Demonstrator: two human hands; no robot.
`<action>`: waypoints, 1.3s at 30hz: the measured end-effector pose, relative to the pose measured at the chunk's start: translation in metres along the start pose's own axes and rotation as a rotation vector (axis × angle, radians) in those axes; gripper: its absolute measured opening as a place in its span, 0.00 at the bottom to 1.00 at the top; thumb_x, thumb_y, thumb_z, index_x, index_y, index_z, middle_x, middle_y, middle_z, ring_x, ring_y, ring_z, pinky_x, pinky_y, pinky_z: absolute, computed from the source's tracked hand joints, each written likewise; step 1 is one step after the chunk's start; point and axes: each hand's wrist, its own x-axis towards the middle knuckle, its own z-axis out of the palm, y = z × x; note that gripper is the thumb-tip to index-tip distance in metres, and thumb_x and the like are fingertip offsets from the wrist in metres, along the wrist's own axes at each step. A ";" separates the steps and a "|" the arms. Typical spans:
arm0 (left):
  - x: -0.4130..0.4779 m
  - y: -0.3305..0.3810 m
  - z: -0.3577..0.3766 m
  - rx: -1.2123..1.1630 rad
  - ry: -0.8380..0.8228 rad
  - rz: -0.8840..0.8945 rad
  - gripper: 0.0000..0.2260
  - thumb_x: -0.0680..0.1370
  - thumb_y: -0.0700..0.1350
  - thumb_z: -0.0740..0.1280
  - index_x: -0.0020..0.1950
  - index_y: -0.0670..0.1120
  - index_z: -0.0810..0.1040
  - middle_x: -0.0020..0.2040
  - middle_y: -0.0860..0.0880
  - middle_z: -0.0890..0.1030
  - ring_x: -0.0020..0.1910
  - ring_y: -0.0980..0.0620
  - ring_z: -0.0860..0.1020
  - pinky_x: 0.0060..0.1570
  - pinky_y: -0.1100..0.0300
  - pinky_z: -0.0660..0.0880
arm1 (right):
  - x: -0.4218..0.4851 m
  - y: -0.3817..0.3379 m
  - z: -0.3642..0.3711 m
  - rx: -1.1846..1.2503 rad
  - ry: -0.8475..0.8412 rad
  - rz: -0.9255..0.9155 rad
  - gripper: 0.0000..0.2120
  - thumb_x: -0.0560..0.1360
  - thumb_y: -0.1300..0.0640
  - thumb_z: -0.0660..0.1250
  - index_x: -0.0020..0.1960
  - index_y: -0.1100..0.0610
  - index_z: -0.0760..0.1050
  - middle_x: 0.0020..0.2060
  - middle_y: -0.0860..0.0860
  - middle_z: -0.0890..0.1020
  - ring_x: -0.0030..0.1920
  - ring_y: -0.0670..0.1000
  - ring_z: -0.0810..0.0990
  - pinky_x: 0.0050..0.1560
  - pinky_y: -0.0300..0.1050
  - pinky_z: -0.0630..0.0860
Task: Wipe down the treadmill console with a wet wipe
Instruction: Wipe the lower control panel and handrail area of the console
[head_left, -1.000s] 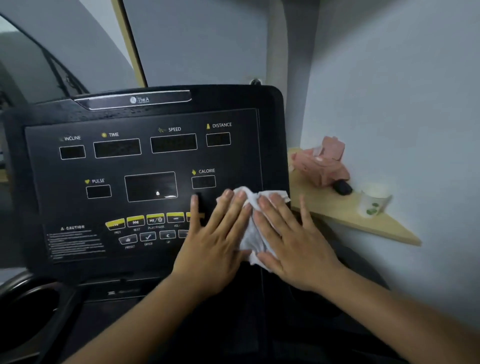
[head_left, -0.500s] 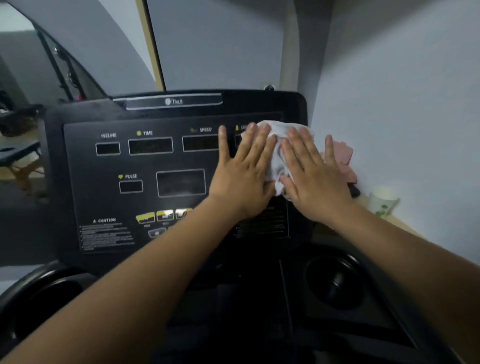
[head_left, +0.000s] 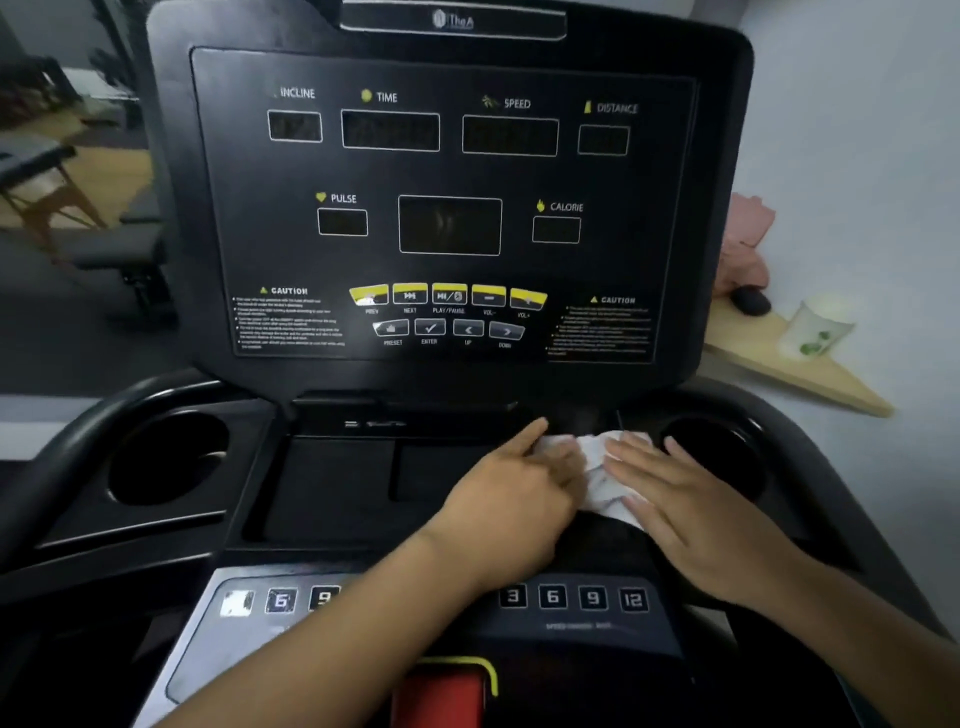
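A grey wall is seen beyond the right hand (head_left: 691, 512), with a wooden shelf (head_left: 779, 364) and a paper cup (head_left: 818, 330) set against it. The treadmill console (head_left: 452, 67) is faced head on. The wipe (head_left: 597, 470) is no longer pressed high on the display panel, as it was half a second ago; it has been brought down to the flat tray (head_left: 332, 483) below the panel. It is held flat under both hands, the left hand (head_left: 509, 501) on its left side, the right on its right, with fingers stretched out rather than curled round it. A cup holder (head_left: 714, 449) lies just beyond the right fingertips. The panel's right side is judged done. The tray, the cup holders and the number keys (head_left: 571, 597) by the wrists are judged not yet wiped.
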 end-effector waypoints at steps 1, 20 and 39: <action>-0.010 -0.004 0.005 -0.017 -0.029 -0.032 0.20 0.72 0.44 0.67 0.64 0.47 0.80 0.64 0.47 0.80 0.64 0.51 0.78 0.74 0.52 0.60 | 0.003 -0.007 -0.003 -0.024 -0.071 -0.005 0.34 0.79 0.36 0.38 0.76 0.52 0.64 0.77 0.44 0.60 0.77 0.37 0.47 0.77 0.45 0.43; 0.006 0.013 0.002 -0.320 -0.109 -0.338 0.28 0.85 0.56 0.47 0.80 0.41 0.55 0.80 0.42 0.58 0.80 0.48 0.53 0.77 0.56 0.49 | 0.030 -0.037 -0.018 -0.155 -0.219 0.063 0.29 0.78 0.50 0.46 0.77 0.54 0.62 0.76 0.48 0.63 0.76 0.41 0.56 0.72 0.47 0.32; -0.053 0.025 -0.020 -0.292 -0.211 -0.241 0.35 0.79 0.66 0.39 0.80 0.48 0.55 0.81 0.47 0.54 0.80 0.51 0.50 0.71 0.64 0.37 | -0.021 -0.066 -0.026 -0.122 -0.266 0.059 0.43 0.72 0.29 0.28 0.79 0.47 0.55 0.77 0.40 0.52 0.76 0.35 0.44 0.76 0.52 0.34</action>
